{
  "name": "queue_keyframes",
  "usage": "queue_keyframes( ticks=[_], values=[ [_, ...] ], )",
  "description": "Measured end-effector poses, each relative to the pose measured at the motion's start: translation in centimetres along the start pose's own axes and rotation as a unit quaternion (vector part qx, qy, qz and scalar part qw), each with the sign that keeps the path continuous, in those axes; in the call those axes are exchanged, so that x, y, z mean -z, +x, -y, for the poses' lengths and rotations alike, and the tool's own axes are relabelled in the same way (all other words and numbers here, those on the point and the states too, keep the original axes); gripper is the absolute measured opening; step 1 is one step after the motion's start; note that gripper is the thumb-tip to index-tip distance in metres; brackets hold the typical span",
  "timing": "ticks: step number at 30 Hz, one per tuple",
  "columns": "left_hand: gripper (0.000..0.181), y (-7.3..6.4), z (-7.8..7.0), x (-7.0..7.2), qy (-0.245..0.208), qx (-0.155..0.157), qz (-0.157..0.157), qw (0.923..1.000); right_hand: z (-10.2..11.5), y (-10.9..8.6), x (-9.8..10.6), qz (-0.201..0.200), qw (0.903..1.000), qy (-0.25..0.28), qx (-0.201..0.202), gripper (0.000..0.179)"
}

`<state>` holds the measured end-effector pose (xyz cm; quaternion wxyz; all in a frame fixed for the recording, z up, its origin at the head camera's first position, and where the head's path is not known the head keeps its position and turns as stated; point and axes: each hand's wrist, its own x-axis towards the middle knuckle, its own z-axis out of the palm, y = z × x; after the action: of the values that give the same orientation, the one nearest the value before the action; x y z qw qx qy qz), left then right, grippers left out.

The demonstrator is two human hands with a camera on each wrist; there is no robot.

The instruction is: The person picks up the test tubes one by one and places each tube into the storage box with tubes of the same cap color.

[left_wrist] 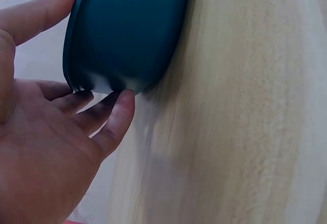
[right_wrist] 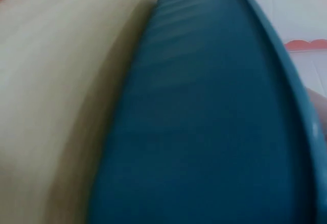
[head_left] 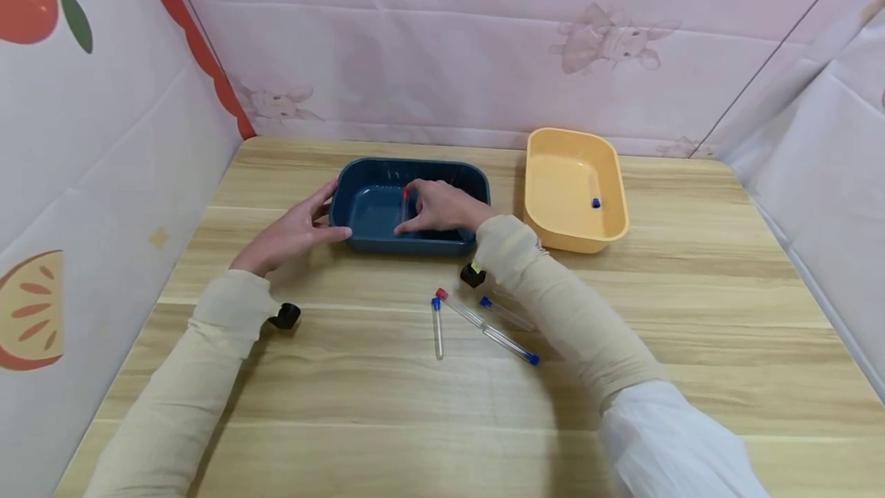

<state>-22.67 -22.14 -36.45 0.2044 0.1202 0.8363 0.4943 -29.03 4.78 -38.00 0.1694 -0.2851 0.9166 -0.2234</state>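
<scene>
My left hand (head_left: 293,233) rests against the left end of a dark blue plastic bin (head_left: 408,247). In the left wrist view, its fingertips touch the bin's outer wall and the thumb meets the rim. Inside the bin, my right hand (head_left: 445,207) holds a clear test tube with a red cap (head_left: 406,194) between thumb and fingers. That hand hides part of the bin's floor. The right wrist view is filled by the bin's outer wall (right_wrist: 189,106); the tube does not show there.
Several capped tubes lie before the bin, among them a blue-capped tube (head_left: 438,333) and a red-capped tube (head_left: 462,309). A yellow bin (head_left: 574,240) stands to the right, with a small blue cap (head_left: 596,203) inside. Fabric walls enclose the wooden table (head_left: 332,413).
</scene>
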Motion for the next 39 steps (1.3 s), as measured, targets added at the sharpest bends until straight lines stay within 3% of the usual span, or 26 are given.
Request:
queue_keyframes(
  ticks=[7,19,31,39],
  values=[
    [0.095,-0.8,-1.0,-0.1,-0.001,-0.005,0.007,1.0,-0.1,0.4,-0.6,0.008,0.9992,-0.029,-0.027,0.099],
    [0.094,0.8,1.9,0.1,-0.015,-0.014,-0.001,0.9998,0.0,0.9,-1.0,-0.009,0.9953,-0.085,-0.046,0.097],
    [0.093,0.7,1.9,-0.1,-0.001,-0.014,-0.011,0.9998,0.2,1.2,-1.2,-0.013,0.9932,-0.1,-0.057,0.099],
    [0.093,0.8,1.9,-0.2,-0.01,-0.008,-0.011,0.9999,0.1,0.8,-0.9,-0.011,0.9956,-0.08,-0.048,0.099]
  ],
)
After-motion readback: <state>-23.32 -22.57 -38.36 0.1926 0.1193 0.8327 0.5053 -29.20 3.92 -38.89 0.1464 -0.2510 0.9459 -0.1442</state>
